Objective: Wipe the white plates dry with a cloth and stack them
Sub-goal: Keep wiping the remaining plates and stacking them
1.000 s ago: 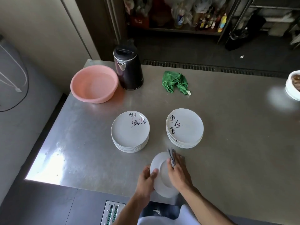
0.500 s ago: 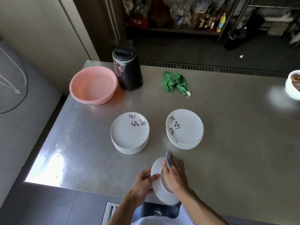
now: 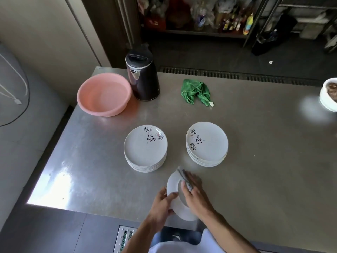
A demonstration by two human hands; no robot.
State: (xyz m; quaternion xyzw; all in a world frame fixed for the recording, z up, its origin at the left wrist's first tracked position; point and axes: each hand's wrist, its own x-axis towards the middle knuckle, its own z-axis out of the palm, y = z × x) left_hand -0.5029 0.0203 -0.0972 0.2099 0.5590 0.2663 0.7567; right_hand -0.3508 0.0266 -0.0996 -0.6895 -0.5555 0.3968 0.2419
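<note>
I hold one white plate (image 3: 174, 187) tilted on edge above the near side of the steel table (image 3: 255, 161). My left hand (image 3: 161, 207) grips its left rim. My right hand (image 3: 196, 195) presses a grey cloth (image 3: 185, 177) against the plate's inner face. Two stacks of white plates with black brush writing stand just beyond: the left stack (image 3: 145, 148) and the right stack (image 3: 207, 144).
A pink basin (image 3: 104, 94) and a dark kettle (image 3: 142, 75) stand at the table's far left. A green cloth (image 3: 197, 92) lies crumpled behind the stacks. A white bowl (image 3: 329, 95) with food sits at the right edge. Shelves with bottles lie beyond.
The right hand with the grey cloth has slid over the plate's face, and the plate has turned a little in my left hand. The stacks have not moved.
</note>
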